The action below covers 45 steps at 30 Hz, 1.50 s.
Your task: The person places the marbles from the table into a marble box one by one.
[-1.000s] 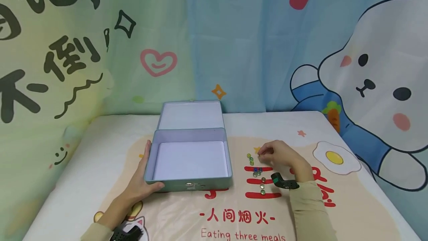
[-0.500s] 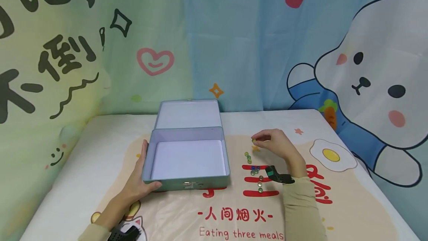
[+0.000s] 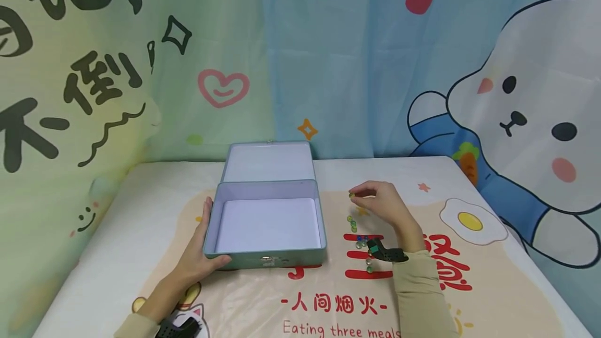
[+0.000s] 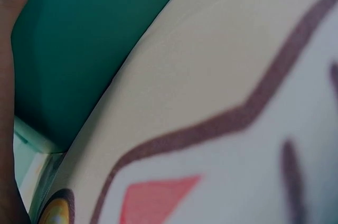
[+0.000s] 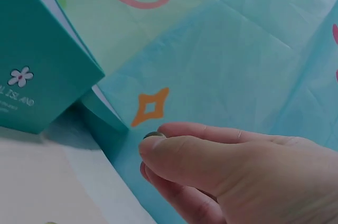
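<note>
A green tin box [image 3: 265, 260] with a pale interior stands on the table, its lid [image 3: 267, 163] swung back. My left hand [image 3: 194, 254] holds the box's left front corner, fingers along the side and thumb at the front wall. In the left wrist view, part of that hand [image 4: 8, 76] lies against the green front. To the right of the box, my right hand [image 3: 380, 200] pinches a small greenish marble [image 5: 153, 134] between thumb and fingers, raised above the tablecloth. Several green marbles [image 3: 351, 223] and blue marbles [image 3: 362, 239] lie in a rough line below it.
The printed tablecloth [image 3: 338, 286] carries red lettering and a fried-egg picture. More clear marbles [image 3: 369, 269] lie close to the right wrist's black camera [image 3: 386, 252]. Behind the table hangs a blue and green curtain [image 3: 319, 56] with a rabbit print.
My right hand has risen from the tablecloth with a marble and moved slightly left toward the box. The left hand and the box stay in place.
</note>
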### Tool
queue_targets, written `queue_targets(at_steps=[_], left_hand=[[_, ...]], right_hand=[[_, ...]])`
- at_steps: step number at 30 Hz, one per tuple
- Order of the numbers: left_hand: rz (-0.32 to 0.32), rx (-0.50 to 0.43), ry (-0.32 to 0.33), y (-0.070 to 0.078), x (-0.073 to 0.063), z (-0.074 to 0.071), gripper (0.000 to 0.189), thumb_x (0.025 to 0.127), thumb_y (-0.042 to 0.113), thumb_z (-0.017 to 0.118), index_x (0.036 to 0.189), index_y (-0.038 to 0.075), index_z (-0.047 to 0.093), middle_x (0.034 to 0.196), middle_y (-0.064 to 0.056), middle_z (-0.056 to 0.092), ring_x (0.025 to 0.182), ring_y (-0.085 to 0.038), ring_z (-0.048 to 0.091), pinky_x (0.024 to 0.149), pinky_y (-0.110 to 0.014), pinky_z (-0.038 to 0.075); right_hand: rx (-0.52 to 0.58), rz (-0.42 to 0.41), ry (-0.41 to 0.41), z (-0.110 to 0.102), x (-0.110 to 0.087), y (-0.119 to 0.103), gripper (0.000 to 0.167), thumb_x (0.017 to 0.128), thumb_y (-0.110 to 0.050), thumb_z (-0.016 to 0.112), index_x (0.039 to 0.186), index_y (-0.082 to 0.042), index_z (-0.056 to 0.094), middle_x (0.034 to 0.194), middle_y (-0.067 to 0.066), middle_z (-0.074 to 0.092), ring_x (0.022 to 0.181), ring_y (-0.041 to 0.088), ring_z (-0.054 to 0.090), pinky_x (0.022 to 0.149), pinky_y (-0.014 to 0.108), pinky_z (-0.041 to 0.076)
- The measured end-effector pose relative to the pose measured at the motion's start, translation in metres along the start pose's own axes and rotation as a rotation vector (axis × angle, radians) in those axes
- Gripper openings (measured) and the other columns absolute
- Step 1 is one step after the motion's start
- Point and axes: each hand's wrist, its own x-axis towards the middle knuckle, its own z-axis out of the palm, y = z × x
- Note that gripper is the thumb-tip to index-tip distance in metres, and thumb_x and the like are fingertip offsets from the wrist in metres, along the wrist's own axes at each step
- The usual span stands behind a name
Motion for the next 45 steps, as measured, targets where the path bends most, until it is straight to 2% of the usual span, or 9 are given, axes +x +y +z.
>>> queue_targets(at_steps=[5,11,24,30,36,41,45], left_hand=[[0.016,0.006,0.009,-0.002,-0.001,0.001,0.126,0.068,0.04,0.082,0.153,0.015,-0.008,0.161,-0.006,-0.006,0.146,-0.005,0.0,0.109,-0.008,0.008],[0.034,0.004,0.021,-0.001,-0.001,0.002,0.126,0.069,0.048,0.08,0.153,0.014,-0.007,0.161,-0.011,-0.005,0.146,-0.005,0.001,0.108,-0.007,0.008],[0.018,-0.019,0.006,0.002,0.005,0.004,0.126,0.07,0.052,0.078,0.153,0.015,-0.009,0.161,-0.011,-0.006,0.145,-0.007,0.001,0.108,-0.008,0.008],[0.006,-0.023,-0.004,0.002,0.006,0.004,0.126,0.07,0.05,0.079,0.153,0.017,-0.009,0.161,-0.009,-0.008,0.146,-0.01,0.0,0.108,-0.008,0.007],[-0.012,-0.033,-0.011,0.0,0.005,0.002,0.127,0.07,0.047,0.08,0.153,0.016,-0.011,0.161,-0.008,-0.01,0.146,-0.013,-0.001,0.107,-0.008,0.008],[-0.022,-0.027,-0.008,0.0,0.003,0.0,0.127,0.07,0.046,0.08,0.152,0.018,-0.012,0.161,-0.005,-0.011,0.146,-0.012,-0.002,0.107,-0.008,0.008],[-0.036,-0.022,-0.011,0.0,0.001,-0.001,0.127,0.07,0.042,0.081,0.152,0.02,-0.013,0.161,-0.003,-0.012,0.147,-0.011,-0.003,0.107,-0.009,0.007]], right_hand=[[-0.001,-0.02,0.004,0.004,0.0,-0.006,0.019,0.086,-0.016,0.07,0.104,-0.011,0.072,0.104,0.007,0.07,0.102,0.026,0.064,0.082,0.037,0.054],[-0.001,-0.041,0.0,0.006,-0.002,-0.016,0.017,0.086,-0.017,0.07,0.102,-0.011,0.072,0.103,0.006,0.069,0.099,0.024,0.063,0.083,0.037,0.054],[0.012,-0.17,0.026,0.016,-0.002,-0.044,0.007,0.084,-0.012,0.071,0.09,-0.011,0.072,0.093,0.002,0.069,0.09,0.018,0.065,0.078,0.032,0.055],[0.001,-0.183,0.041,0.028,-0.004,-0.063,0.007,0.083,-0.008,0.072,0.089,-0.009,0.072,0.093,0.003,0.068,0.089,0.018,0.065,0.076,0.031,0.056],[-0.008,-0.262,0.011,0.048,-0.007,-0.085,0.007,0.081,-0.005,0.073,0.087,-0.009,0.072,0.09,0.002,0.067,0.087,0.016,0.065,0.075,0.027,0.055],[-0.07,-0.295,0.002,0.062,-0.006,-0.093,0.008,0.081,-0.007,0.074,0.088,-0.01,0.072,0.089,0.0,0.067,0.086,0.013,0.066,0.075,0.026,0.055],[-0.123,-0.28,-0.022,0.069,-0.008,-0.098,0.008,0.081,-0.009,0.074,0.089,-0.011,0.073,0.088,-0.001,0.066,0.086,0.012,0.065,0.076,0.027,0.055]])
